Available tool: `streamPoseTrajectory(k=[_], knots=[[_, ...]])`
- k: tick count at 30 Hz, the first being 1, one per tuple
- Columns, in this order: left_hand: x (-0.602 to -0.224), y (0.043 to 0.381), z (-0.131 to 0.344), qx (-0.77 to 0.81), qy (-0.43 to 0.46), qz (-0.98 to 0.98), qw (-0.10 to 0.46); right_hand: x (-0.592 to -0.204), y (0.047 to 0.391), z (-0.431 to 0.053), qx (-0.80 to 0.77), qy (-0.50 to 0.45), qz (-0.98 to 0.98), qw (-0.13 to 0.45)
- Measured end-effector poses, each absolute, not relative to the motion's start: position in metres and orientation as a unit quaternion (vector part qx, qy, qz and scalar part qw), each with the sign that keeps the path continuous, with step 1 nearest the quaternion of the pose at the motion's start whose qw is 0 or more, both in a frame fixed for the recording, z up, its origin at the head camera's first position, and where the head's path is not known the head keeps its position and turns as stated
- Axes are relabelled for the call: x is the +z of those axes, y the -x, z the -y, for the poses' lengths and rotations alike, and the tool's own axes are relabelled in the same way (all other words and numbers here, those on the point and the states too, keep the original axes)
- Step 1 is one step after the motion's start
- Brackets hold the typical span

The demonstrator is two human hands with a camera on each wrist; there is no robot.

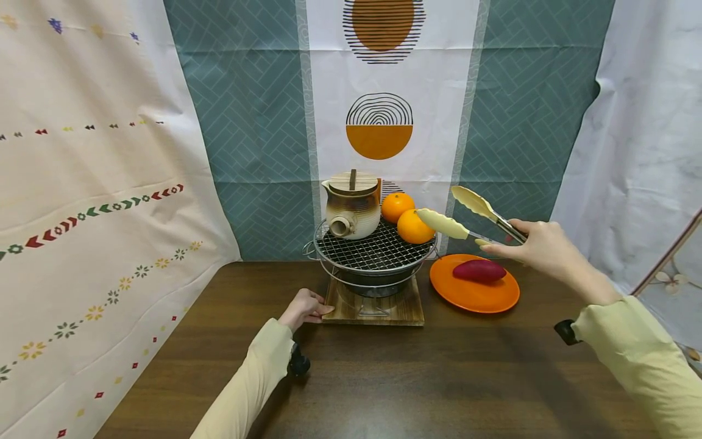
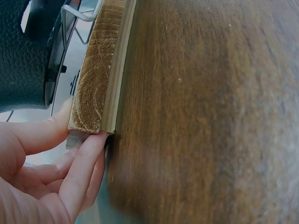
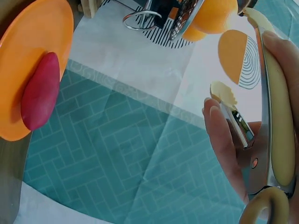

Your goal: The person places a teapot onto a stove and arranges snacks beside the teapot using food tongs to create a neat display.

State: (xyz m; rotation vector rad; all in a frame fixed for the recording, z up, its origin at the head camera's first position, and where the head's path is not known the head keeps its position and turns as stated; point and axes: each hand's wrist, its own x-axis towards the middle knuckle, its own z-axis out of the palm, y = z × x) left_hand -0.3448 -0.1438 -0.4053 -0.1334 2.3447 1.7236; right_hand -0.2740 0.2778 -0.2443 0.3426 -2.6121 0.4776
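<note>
My left hand (image 1: 304,306) pinches the left front corner of a wooden board (image 1: 340,314), thumb above and fingers at its edge in the left wrist view. On the board stands a small round grill (image 1: 362,259) with a mesh top. My right hand (image 1: 548,247) holds tongs (image 3: 261,116) with cream tips. The tips are spread wide, the lower one beside the front orange (image 1: 414,228) on the mesh, contact unclear. A second orange (image 1: 397,207) sits behind it. Below the tongs, a purple sweet potato (image 1: 478,271) lies on an orange plate (image 1: 474,300).
A brown and cream clay teapot (image 1: 359,214) with a wooden lid stands at the left of the mesh. The dark wooden table (image 1: 384,378) lies beneath everything. Patterned cloths (image 1: 252,122) hang behind and at both sides.
</note>
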Motion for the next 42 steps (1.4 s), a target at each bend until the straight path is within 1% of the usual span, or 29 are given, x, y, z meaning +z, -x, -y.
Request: streamPoseTrajectory(k=[13,26,42], knots=[[-0.404,0.344,0.143,0.58,0.046,-0.805,0.114,-0.252,0.269,-0.303,0.179,-0.097,0.953,0.226],[-0.403,0.344,0.143,0.578,0.047,-0.808,0.108,-0.267,0.269,-0.329,0.191,-0.067,0.959,0.201],[-0.404,0.345,0.143,0.576,0.045,-0.808,0.113,-0.29,0.281,-0.349,0.191,-0.051,0.969,0.146]])
